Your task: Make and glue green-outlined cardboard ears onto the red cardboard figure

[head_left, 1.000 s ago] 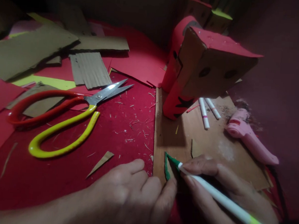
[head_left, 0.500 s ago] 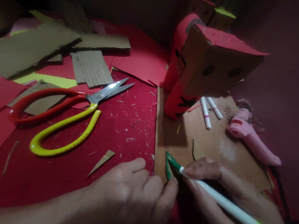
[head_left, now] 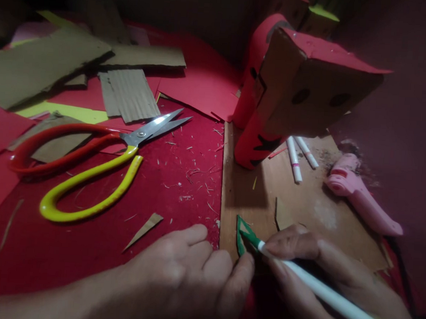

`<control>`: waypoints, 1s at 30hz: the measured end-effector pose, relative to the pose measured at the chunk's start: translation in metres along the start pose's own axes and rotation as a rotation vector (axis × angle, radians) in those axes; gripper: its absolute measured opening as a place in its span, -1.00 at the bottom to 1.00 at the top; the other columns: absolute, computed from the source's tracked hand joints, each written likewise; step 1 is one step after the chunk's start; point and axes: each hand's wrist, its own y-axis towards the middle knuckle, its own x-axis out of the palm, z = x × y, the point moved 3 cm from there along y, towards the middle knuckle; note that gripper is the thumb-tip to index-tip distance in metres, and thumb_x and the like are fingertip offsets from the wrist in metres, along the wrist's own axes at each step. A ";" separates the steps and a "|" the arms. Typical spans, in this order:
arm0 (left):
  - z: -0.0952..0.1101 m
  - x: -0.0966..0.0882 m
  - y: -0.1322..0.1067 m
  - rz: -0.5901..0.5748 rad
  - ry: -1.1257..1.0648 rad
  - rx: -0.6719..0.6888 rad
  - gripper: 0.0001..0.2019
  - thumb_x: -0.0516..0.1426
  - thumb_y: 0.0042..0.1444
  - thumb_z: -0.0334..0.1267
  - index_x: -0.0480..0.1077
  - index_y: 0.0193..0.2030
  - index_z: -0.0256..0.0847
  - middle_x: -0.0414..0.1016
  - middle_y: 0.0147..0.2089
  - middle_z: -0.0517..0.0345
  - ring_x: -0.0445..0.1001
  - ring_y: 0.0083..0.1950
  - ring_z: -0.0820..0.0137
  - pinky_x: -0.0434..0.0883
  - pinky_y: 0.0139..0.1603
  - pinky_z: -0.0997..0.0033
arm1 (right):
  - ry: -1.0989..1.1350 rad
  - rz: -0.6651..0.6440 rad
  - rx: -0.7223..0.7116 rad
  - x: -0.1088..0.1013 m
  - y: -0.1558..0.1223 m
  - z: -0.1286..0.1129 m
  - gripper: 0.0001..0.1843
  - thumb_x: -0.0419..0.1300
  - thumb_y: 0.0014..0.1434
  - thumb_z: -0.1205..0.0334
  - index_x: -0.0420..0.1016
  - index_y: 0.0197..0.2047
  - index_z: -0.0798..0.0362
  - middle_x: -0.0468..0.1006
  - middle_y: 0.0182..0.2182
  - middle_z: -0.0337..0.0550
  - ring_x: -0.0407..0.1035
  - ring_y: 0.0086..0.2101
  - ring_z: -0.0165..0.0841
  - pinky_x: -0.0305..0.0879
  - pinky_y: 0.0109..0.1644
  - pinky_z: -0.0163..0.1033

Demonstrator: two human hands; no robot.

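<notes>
My right hand grips a white marker with a green tip, its tip touching a small triangular cardboard piece edged in green. That piece lies on a brown cardboard sheet. My left hand rests curled beside it, and its thumb presses the lower end of the triangle.
Large scissors with one red and one yellow handle lie open at left on red paper. A red and brown cardboard model stands behind. Two white markers and a pink glue gun lie at right. Cardboard scraps lie at the back left.
The marker tip has shifted slightly along the triangle's edge. Both hands stay in place.
</notes>
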 end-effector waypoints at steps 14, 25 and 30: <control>0.000 -0.001 -0.001 -0.015 0.001 -0.002 -0.72 -0.11 0.25 -0.40 0.29 0.04 -0.28 0.35 -0.52 0.25 0.28 -0.53 0.40 0.35 -0.18 0.28 | -0.091 0.017 0.028 -0.002 -0.004 0.001 -0.85 0.26 0.00 0.25 0.55 -0.34 -0.22 0.61 -0.46 -0.28 0.55 -0.49 -0.25 0.53 -0.50 -0.37; 0.001 0.000 0.000 0.014 -0.015 -0.032 -0.75 -0.09 0.24 -0.39 0.29 0.01 -0.27 0.35 -0.51 0.25 0.28 -0.53 0.40 0.34 -0.22 0.29 | -0.262 0.145 0.011 -0.002 -0.010 -0.004 -0.90 0.27 -0.03 0.23 0.52 -0.38 -0.18 0.61 -0.47 -0.28 0.53 -0.52 -0.26 0.51 -0.55 -0.37; 0.000 0.000 -0.002 0.017 -0.035 -0.036 -0.73 -0.09 0.24 -0.38 0.29 0.02 -0.27 0.35 -0.51 0.25 0.29 -0.52 0.41 0.35 -0.19 0.30 | -0.273 0.147 0.003 -0.001 -0.010 -0.005 -0.93 0.26 0.00 0.23 0.52 -0.41 -0.18 0.60 -0.50 -0.28 0.53 -0.53 -0.27 0.50 -0.57 -0.40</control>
